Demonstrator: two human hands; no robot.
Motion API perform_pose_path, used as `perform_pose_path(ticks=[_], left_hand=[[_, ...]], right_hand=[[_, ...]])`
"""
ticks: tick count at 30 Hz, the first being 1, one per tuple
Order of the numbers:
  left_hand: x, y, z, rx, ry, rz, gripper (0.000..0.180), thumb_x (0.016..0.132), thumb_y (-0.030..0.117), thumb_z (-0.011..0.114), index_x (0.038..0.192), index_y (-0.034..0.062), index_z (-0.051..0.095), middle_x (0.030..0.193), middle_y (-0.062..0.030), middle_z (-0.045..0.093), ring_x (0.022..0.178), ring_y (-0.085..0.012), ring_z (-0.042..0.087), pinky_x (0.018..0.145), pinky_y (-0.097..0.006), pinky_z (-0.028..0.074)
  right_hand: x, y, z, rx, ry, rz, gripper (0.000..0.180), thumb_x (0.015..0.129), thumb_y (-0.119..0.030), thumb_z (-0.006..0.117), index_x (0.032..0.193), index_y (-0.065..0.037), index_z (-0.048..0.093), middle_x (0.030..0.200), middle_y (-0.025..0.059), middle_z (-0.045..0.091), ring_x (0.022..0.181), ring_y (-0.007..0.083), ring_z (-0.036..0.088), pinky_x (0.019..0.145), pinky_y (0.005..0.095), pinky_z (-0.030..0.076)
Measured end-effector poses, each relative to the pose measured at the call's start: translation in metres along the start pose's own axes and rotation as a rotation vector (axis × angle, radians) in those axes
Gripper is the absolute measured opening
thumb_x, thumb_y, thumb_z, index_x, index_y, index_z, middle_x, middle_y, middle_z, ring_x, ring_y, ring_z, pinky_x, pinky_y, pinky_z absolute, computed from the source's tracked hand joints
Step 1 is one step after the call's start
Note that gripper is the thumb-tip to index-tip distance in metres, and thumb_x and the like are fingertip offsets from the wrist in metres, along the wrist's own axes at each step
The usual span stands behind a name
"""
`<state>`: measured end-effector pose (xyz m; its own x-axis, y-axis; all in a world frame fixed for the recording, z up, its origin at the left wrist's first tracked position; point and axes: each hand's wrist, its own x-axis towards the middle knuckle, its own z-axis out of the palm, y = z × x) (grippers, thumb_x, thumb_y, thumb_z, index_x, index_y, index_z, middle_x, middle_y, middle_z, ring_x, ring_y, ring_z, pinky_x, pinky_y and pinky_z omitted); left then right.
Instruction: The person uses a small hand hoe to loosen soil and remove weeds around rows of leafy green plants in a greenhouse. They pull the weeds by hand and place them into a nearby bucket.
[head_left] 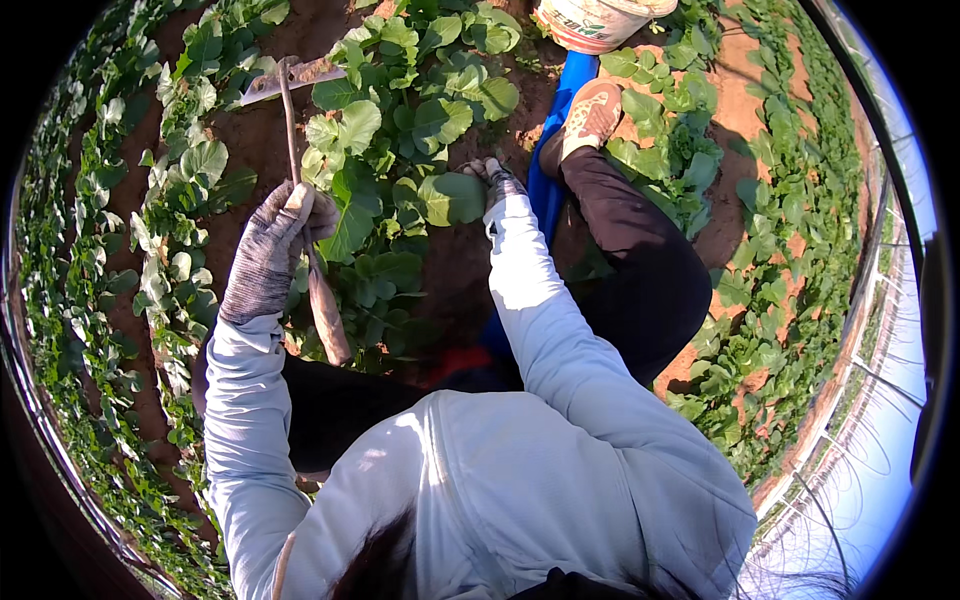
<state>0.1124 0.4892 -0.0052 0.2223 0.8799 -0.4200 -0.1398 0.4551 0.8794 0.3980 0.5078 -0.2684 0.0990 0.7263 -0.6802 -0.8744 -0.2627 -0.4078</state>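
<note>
A hand hoe (328, 312) with a pale wooden handle, a thin metal shank and a flat blade is in my gloved left hand (275, 240). My left fingers are wrapped round the shank just above the handle, and the blade is raised among the leaves at the far end. My gloved right hand (494, 178) reaches down to the soil, beside a broad-leaved green plant (450, 198). Its fingers look bent together at ground level; whatever they hold, if anything, is too small to make out.
Rows of leafy plants (180, 200) run along both sides, with reddish soil (738, 95) between them. A white bucket (598, 22) stands at the far right of centre. Blue material (572, 85) lies beside my shoe (592, 112). Metal framing (880, 290) curves along the right side.
</note>
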Motion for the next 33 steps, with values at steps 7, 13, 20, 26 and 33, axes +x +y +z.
perform_pose_path(ticks=[7, 13, 20, 26, 33], left_hand=[[-0.004, -0.031, 0.009, -0.045, -0.037, -0.117, 0.029, 0.089, 0.031, 0.054, 0.094, 0.0023, 0.055, 0.097, -0.0088, 0.057, 0.092, -0.0201, 0.058, 0.081, -0.034, 0.048], [0.001, -0.038, 0.014, 0.005, -0.052, -0.141, 0.026, 0.09, 0.031, 0.053, 0.093, 0.0048, 0.055, 0.099, -0.0075, 0.056, 0.095, -0.0207, 0.057, 0.084, -0.035, 0.047], [0.007, -0.044, 0.014, -0.037, -0.047, -0.108, 0.025, 0.09, 0.028, 0.053, 0.092, 0.0033, 0.055, 0.097, -0.0086, 0.058, 0.089, -0.0209, 0.059, 0.081, -0.036, 0.049], [0.012, -0.045, 0.011, -0.073, -0.049, -0.089, 0.021, 0.09, 0.024, 0.053, 0.092, 0.0028, 0.056, 0.096, -0.009, 0.058, 0.089, -0.0218, 0.059, 0.08, -0.036, 0.05], [0.004, -0.042, 0.007, -0.056, 0.015, -0.141, 0.026, 0.089, 0.03, 0.055, 0.089, 0.0034, 0.055, 0.094, -0.0082, 0.056, 0.089, -0.0224, 0.058, 0.078, -0.037, 0.051]], right_hand=[[-0.142, 0.075, 0.101, -0.727, -0.343, -0.222, 0.029, 0.079, -0.01, 0.061, 0.107, -0.005, 0.057, 0.112, 0.0111, 0.055, 0.104, 0.0249, 0.052, 0.088, 0.0323, 0.045], [-0.131, 0.123, 0.085, -0.63, -0.287, -0.417, 0.034, 0.074, -0.011, 0.062, 0.106, -0.005, 0.056, 0.112, 0.0155, 0.053, 0.104, 0.0298, 0.049, 0.092, 0.0357, 0.04], [-0.087, 0.044, 0.081, -0.315, 0.101, -0.372, 0.021, 0.085, -0.012, 0.06, 0.102, 0.0, 0.056, 0.089, 0.0037, 0.061, 0.074, 0.0095, 0.052, 0.068, 0.0228, 0.043], [0.006, -0.022, 0.046, 0.04, 0.234, -0.26, 0.019, 0.086, -0.007, 0.056, 0.104, -0.004, 0.051, 0.084, 0.0107, 0.064, 0.059, 0.0155, 0.062, 0.046, 0.022, 0.049], [0.206, -0.019, 0.036, 0.467, 0.223, -0.018, 0.015, 0.087, -0.012, 0.053, 0.101, -0.006, 0.053, 0.101, 0.013, 0.055, 0.084, 0.0263, 0.054, 0.07, 0.0454, 0.05]])
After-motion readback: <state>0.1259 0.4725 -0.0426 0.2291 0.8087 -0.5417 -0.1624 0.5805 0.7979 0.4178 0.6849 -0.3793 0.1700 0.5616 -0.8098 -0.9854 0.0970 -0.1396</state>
